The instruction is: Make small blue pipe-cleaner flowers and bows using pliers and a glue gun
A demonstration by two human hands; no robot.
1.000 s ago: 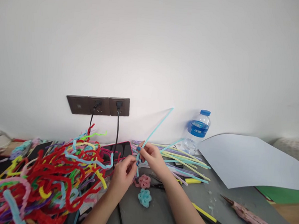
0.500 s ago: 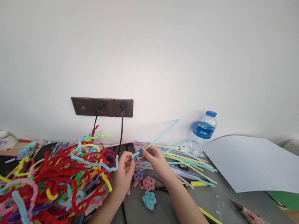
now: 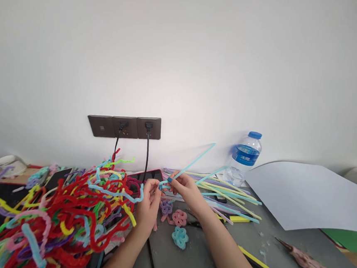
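Between my two hands is a light blue pipe cleaner [image 3: 196, 159], its long end slanting up to the right. My left hand [image 3: 148, 202] pinches it near its lower end. Just to the right, my right hand [image 3: 184, 188] grips it between thumb and fingers, so the part inside the fingers is hidden. Below the hands lie a purple pipe-cleaner flower [image 3: 166, 207], a pink flower [image 3: 179, 218] and a light blue flower [image 3: 180, 237]. Straight pastel pipe cleaners [image 3: 238, 193] are spread behind my right forearm.
Tangled colourful pipe cleaners [image 3: 75, 208] heap up on the left. A water bottle [image 3: 244, 158] leans by the wall near white paper [image 3: 313, 196]. A yellow-and-black cutter [image 3: 261, 264] and a pink-handled pointed tool [image 3: 317, 267] lie right. Black cords hang from the wall sockets [image 3: 124, 127].
The view has shifted slightly, so the scene sits a little further right. Both hands keep hold of the light blue pipe cleaner, with the fingers slightly more apart.
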